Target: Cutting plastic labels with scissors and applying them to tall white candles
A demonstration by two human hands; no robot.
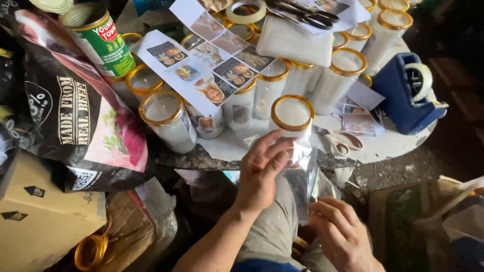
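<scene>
A white candle jar with a gold rim (pixel 292 115) stands at the near edge of a round white table (pixel 393 143). A clear plastic wrap (pixel 304 174) hangs down from the jar's side toward my lap. My left hand (pixel 259 171) presses its fingers and thumb on the upper part of the wrap against the jar. Lower down, my right hand (pixel 340 234) pinches the bottom edge of the wrap. Several more gold-rimmed candle jars (pixel 167 118) crowd the table behind it.
Sheets of printed pictures (pixel 212 68) lie across the jars. A blue tape dispenser (pixel 406 93) sits at the right, white-handled scissors (pixel 343 141) near the front, black scissors (pixel 307 15) at the back. A green tin (pixel 103 43), a dark pet-food bag (pixel 75 116) and a cardboard box (pixel 40 216) stand left.
</scene>
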